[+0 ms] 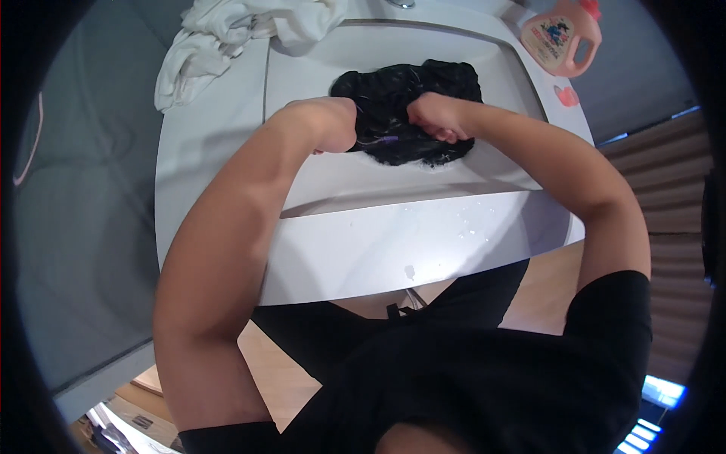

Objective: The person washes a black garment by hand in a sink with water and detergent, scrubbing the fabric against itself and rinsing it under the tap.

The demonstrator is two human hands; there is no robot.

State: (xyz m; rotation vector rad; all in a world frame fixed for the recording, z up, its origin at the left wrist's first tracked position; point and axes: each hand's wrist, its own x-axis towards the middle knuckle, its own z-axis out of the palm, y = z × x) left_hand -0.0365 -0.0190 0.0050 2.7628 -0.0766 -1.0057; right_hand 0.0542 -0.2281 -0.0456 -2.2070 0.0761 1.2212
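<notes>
A dark wet garment (389, 91) lies bunched in the white sink basin (318, 178). At the garment's left side is my left hand (336, 125), curled into a fist against the cloth; most of its fingers are turned out of sight. My right hand (439, 117) is closed on the garment's right part, with its fingertips tucked under toward the cloth. Between the two hands, a small purple strip shows on the fabric. A little white foam sits along the garment's near right edge.
White cloth (200, 57) is heaped on the back left of the counter (200, 159). At the back right stands a pink jug (561, 38) with a handle, and a pink cap (566, 96) lies beside it. Water drops dot the counter's front edge. Part of a metal tap (401, 3) shows at the top.
</notes>
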